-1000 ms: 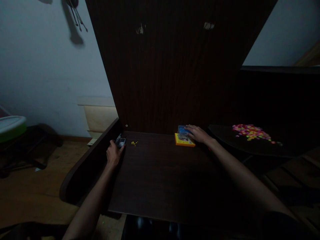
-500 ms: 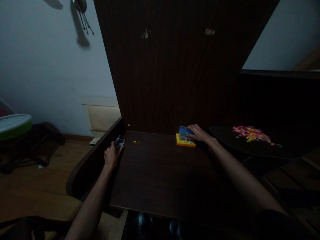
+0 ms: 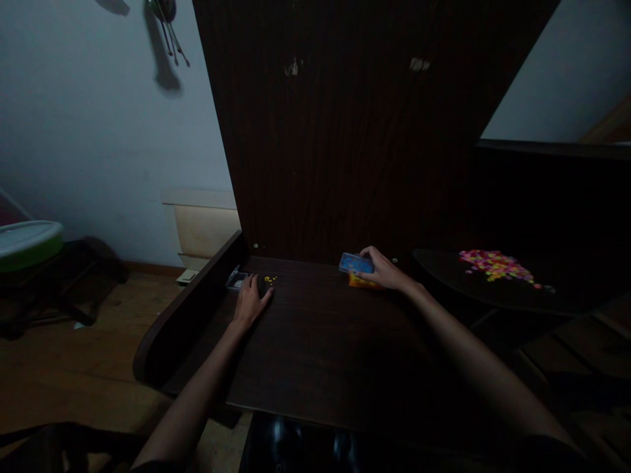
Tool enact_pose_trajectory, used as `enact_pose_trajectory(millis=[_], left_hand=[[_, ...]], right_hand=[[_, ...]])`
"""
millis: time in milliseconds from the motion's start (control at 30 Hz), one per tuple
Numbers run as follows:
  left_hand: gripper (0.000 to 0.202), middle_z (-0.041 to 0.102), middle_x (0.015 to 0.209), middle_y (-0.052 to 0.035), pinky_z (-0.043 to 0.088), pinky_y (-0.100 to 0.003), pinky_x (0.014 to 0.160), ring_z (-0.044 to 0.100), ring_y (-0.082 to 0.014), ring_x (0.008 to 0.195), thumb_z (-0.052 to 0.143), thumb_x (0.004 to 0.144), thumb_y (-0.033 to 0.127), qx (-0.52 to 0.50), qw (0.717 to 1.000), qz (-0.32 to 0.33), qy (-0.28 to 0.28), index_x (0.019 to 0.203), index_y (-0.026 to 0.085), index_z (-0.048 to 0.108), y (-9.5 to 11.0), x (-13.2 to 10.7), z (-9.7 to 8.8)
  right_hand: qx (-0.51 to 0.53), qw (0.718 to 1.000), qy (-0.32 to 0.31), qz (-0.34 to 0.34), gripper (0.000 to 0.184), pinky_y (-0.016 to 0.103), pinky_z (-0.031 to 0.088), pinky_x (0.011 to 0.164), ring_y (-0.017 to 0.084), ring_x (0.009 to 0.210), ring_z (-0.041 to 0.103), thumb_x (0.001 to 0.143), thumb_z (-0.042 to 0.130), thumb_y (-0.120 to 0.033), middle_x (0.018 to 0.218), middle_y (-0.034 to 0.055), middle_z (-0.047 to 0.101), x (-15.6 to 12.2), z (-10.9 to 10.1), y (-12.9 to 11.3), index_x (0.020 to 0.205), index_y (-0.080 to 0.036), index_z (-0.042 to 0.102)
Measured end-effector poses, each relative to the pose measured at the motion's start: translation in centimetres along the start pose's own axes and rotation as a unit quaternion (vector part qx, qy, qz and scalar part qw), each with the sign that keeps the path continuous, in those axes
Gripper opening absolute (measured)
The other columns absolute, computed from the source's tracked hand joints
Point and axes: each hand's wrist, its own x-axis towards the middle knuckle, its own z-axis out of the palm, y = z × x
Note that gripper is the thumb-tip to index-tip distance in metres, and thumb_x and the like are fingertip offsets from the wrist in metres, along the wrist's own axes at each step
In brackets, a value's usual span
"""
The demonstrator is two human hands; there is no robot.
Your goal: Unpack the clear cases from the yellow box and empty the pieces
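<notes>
Dark table (image 3: 296,355) nearest. Left hand (image 3: 251,303) above its left part, fingers spread, grasping nothing visible; contact with tabletop: cannot tell. Just beyond: small clear case (image 3: 237,281), lid raised, by the side board (image 3: 197,295); scattered yellow bits (image 3: 269,279) to its right. Right hand (image 3: 384,269) grips blue-topped clear case (image 3: 353,264) over yellow box (image 3: 362,282), partly hiding it. Behind: dark upright panel (image 3: 335,151)

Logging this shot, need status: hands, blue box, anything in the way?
Left hand open between clear case and yellow bits. Right hand gripping blue box over yellow box. Nearest clutter: yellow bits; left-hand contact unclear.
</notes>
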Motion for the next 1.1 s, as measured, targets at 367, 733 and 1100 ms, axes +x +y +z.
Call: enact_pose_trajectory(millis=[367,733,1100], left_hand=[[0.053,0.054,0.137,-0.0204,0.039,-0.046,0.107,0.047,-0.0315,0.132,0.048,0.094,0.033,-0.084,0.985,-0.008,-0.153,0.141,0.01,0.043,1.6,4.8,3.1],[0.056,0.062,0.128,-0.0151,0.048,-0.04,0.1,0.061,-0.0264,0.115,0.052,0.089,0.036,-0.105,0.993,0.033,-0.035,0.139,0.012,0.044,-0.7,2.1,0.7],[0.034,0.061,0.122,-0.0188,0.044,-0.052,0.102,0.052,-0.034,0.119,0.051,0.079,0.025,-0.025,0.997,0.055,0.053,0.11,0.012,0.061,-3.8,-0.7,-1.1]], right_hand=[[0.073,0.992,-0.047,-0.092,0.046,0.039,0.047,0.091,0.025,0.105,0.055,0.079,0.07,-0.035,0.115,0.0091,0.052,-2.6,1.3,-8.6,0.116,-0.022,0.045],[0.084,0.988,-0.079,-0.101,0.047,0.04,0.046,0.093,0.024,0.107,0.053,0.08,0.072,-0.029,0.116,0.01,0.05,-3.2,1.8,-10.1,0.116,-0.02,0.044],[0.101,0.983,-0.135,-0.076,0.048,0.036,0.046,0.091,0.023,0.105,0.054,0.08,0.072,-0.034,0.115,0.009,0.052,-2.9,3.6,-10.2,0.119,-0.018,0.049]])
